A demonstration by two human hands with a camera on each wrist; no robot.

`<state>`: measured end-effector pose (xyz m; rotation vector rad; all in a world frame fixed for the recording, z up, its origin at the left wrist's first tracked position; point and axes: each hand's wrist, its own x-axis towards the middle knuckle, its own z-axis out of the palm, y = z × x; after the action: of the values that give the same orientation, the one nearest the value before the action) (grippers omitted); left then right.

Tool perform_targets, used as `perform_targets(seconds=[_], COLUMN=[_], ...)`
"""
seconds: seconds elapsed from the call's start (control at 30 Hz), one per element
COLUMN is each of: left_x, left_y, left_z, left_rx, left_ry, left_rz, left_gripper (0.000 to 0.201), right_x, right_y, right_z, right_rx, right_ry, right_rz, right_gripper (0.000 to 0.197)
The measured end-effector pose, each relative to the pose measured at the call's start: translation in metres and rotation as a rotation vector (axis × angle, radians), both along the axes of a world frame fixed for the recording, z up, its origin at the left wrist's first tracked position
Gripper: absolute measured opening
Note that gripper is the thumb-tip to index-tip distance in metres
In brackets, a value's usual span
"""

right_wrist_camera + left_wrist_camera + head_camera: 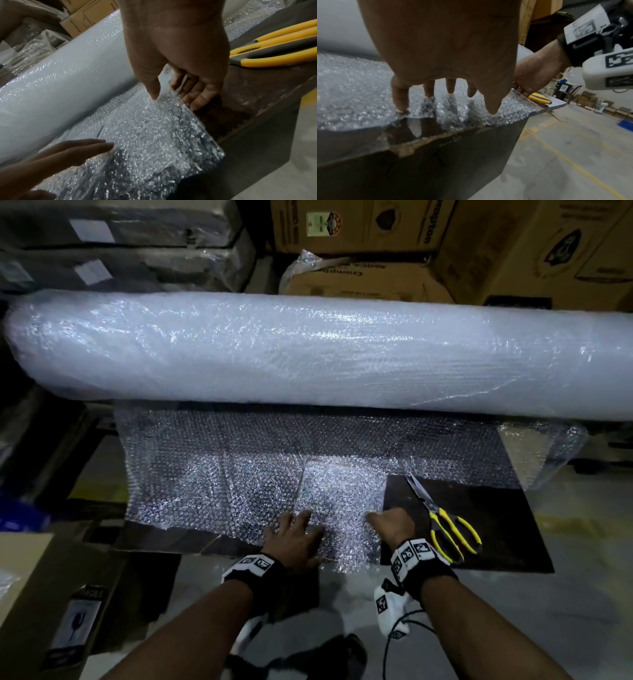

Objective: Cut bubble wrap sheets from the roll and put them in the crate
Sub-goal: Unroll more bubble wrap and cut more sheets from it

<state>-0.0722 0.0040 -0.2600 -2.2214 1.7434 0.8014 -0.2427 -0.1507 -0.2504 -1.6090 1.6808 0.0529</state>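
A big white bubble wrap roll lies across the back of a dark table. Its unrolled end covers the table's left and middle. On it lies a smaller bubble wrap sheet, reaching over the table's near edge. My left hand rests flat on the wrap with straight, spread fingers. My right hand pinches the sheet's right edge, thumb on top and fingers beneath it. Yellow-handled scissors lie on the table just right of that hand. No crate is visible.
Cardboard boxes and wrapped dark packages are stacked behind the roll. A brown box stands at lower left beside the table. Concrete floor with yellow lines stretches to the right, with a small blue object on it.
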Motion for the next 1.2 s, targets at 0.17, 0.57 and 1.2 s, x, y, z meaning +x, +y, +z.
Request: perform_targets(seconds=[0.17,0.57,1.2], left_x=[0.032,0.112,0.109], left_y=[-0.012,-0.079,-0.09], left_z=[0.014,0.004,-0.002], left_rx=[-0.161,-0.011,-0.02], left_ry=[-0.072,-0.164,-0.257], left_rz=[-0.136,-0.096,-0.131], left_gripper=[0.061,0.113,0.117], right_x=[0.001,0.001,-0.019], right_y=[-0.006,-0.013,-0.009], right_z=[0.006,-0.02,-0.021], right_rx=[0.001,-0.131,-0.169], right_ry=[-0.063,0.006,-0.047], right_rz=[-0.009,0.016,-0.137], right_gripper=[0.047,0.043,0.027])
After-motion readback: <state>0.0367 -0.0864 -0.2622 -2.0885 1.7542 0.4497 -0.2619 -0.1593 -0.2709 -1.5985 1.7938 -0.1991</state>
